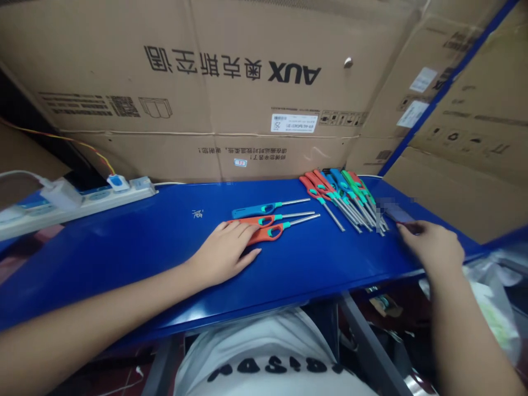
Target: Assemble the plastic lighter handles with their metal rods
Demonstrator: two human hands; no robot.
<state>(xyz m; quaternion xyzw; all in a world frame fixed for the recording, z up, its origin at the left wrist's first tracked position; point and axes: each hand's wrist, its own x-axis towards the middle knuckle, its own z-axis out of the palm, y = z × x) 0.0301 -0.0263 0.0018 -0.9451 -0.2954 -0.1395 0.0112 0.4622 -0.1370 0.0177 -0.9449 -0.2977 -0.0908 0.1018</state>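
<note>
My left hand (pixel 226 252) lies flat on the blue shelf (pixel 136 242), fingers stretched over the handle ends of two orange stick lighters (pixel 272 226). A blue stick lighter (pixel 264 208) lies just beyond them, untouched. My right hand (pixel 433 246) rests near the shelf's right end, fingertips on a small blurred flat object (pixel 395 212). A heap of several red, blue and green stick lighters (pixel 344 195) lies between the two hands, toward the back right, with the metal tips pointing at my right hand.
A white power strip (pixel 78 201) with plugs and wires sits at the back left. Large cardboard boxes (pixel 247 82) wall off the back and right side. A blue post (pixel 443 88) slants up at the right. Clutter and plastic bags (pixel 490 297) lie below the shelf's right end.
</note>
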